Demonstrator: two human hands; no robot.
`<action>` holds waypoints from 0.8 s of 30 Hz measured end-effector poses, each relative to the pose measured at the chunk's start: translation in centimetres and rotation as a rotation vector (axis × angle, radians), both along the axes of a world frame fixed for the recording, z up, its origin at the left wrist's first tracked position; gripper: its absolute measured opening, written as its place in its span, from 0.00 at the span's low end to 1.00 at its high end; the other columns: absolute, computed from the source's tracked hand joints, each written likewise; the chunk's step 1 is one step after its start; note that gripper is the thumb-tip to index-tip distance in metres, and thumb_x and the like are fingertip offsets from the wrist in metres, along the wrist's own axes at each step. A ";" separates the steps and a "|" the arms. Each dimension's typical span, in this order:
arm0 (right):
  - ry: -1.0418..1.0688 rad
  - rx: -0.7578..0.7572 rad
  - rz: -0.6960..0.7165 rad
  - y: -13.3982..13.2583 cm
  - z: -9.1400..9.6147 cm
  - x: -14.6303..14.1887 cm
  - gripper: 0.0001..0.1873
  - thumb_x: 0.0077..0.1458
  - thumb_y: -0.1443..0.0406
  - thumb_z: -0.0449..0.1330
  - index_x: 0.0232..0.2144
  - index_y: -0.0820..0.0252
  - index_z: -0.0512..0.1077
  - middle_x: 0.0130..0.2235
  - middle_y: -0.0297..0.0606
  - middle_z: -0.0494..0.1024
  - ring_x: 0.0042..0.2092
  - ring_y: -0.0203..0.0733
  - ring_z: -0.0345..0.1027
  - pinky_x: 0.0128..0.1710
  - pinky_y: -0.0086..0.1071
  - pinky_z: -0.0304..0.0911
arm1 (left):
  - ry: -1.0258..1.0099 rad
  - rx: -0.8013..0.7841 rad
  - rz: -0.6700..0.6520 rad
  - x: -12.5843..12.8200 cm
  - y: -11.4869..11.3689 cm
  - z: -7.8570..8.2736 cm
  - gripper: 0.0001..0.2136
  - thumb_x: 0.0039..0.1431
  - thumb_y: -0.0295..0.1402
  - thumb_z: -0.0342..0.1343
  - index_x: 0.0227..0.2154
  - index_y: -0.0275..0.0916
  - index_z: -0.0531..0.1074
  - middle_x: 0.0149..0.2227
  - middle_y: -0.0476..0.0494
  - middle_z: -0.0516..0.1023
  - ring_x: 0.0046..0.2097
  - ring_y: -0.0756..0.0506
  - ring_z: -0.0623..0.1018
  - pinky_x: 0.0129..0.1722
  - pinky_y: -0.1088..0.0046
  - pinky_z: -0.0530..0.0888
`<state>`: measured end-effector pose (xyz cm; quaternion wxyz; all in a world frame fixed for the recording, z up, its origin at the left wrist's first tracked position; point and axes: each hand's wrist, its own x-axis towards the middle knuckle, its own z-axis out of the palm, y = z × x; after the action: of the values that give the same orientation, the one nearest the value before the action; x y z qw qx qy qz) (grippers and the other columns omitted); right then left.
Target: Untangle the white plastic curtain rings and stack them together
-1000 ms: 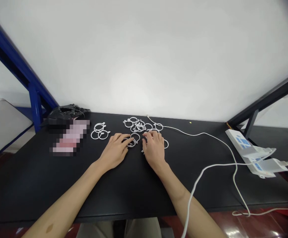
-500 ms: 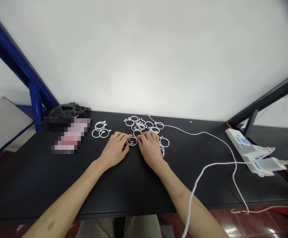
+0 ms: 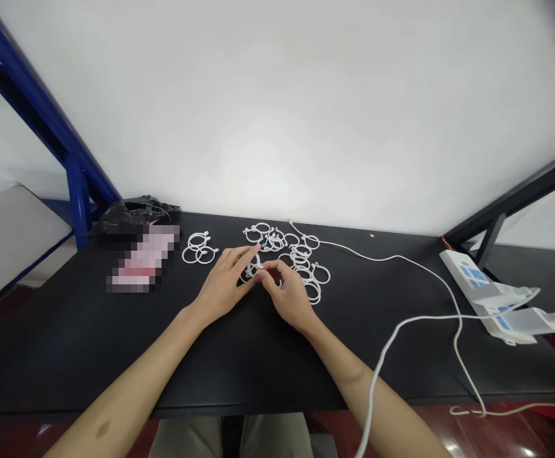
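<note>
The right hand had its thumb and fingers pinched on a white ring over the middle of the desk, while the left hand curved around its other side, though whether those fingers gripped it could not be told. More rings lay in an overlapping spread behind and to the right of the hands, and a small ring group lay apart at left.

Black plastic bag, white power strip
</note>
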<state>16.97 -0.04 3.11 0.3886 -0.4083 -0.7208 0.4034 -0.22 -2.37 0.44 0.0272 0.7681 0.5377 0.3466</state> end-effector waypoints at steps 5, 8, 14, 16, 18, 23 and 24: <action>-0.046 0.073 -0.016 0.1 -0.3 0.2 0.06 0.59 0.64 0.57 0.38 0.59 0.72 0.35 0.35 0.79 0.35 0.37 0.73 0.38 0.32 0.69 | -0.025 0.017 -0.050 -0.3 0.1 0.1 0.23 0.67 0.39 0.50 0.63 0.50 0.59 0.52 0.42 0.72 0.51 0.41 0.70 0.52 0.56 0.70; -0.076 0.260 -0.005 0.2 -0.7 0.3 0.12 0.61 0.65 0.55 0.47 0.58 0.70 0.41 0.38 0.76 0.36 0.36 0.72 0.41 0.33 0.69 | -0.036 0.006 -0.042 -0.4 0.1 0.1 0.22 0.66 0.39 0.50 0.63 0.48 0.60 0.50 0.41 0.73 0.49 0.41 0.70 0.51 0.56 0.71; -0.175 0.454 0.070 0.3 -0.9 0.6 0.13 0.65 0.67 0.50 0.49 0.56 0.70 0.45 0.41 0.74 0.42 0.38 0.71 0.45 0.34 0.69 | -0.035 -0.041 -0.031 -0.3 0.0 0.1 0.22 0.65 0.40 0.52 0.61 0.47 0.64 0.45 0.43 0.74 0.46 0.41 0.69 0.48 0.57 0.72; -0.159 0.444 0.067 0.4 -0.8 0.6 0.12 0.65 0.67 0.51 0.47 0.57 0.71 0.43 0.40 0.75 0.40 0.37 0.71 0.44 0.33 0.69 | -0.034 -0.033 -0.026 -0.3 0.0 0.1 0.21 0.65 0.41 0.52 0.60 0.47 0.65 0.44 0.43 0.74 0.46 0.42 0.70 0.49 0.58 0.71; -0.135 0.421 0.051 0.4 -0.7 0.6 0.10 0.64 0.67 0.52 0.44 0.58 0.72 0.40 0.39 0.75 0.37 0.36 0.70 0.42 0.32 0.68 | -0.035 -0.025 -0.024 -0.2 0.0 0.1 0.21 0.64 0.41 0.53 0.59 0.46 0.65 0.44 0.43 0.74 0.46 0.42 0.70 0.50 0.58 0.71; -0.092 0.356 0.010 0.6 -0.4 0.5 0.07 0.62 0.67 0.55 0.40 0.58 0.73 0.35 0.36 0.75 0.34 0.36 0.69 0.38 0.32 0.68 | -0.071 -0.057 -0.018 -0.2 -0.2 0.4 0.20 0.64 0.41 0.53 0.57 0.44 0.66 0.47 0.43 0.75 0.49 0.41 0.70 0.51 0.57 0.70; -0.087 0.349 0.005 0.6 -0.4 0.6 0.07 0.62 0.66 0.55 0.39 0.58 0.73 0.35 0.35 0.75 0.34 0.36 0.70 0.38 0.32 0.68 | -0.082 -0.069 -0.017 -0.2 -0.2 0.4 0.19 0.64 0.42 0.53 0.56 0.45 0.67 0.47 0.43 0.76 0.49 0.41 0.71 0.51 0.57 0.70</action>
<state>17.52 0.61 2.74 0.4211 -0.3501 -0.7970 0.2549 -0.44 -2.55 0.87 0.0785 0.7564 0.5411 0.3590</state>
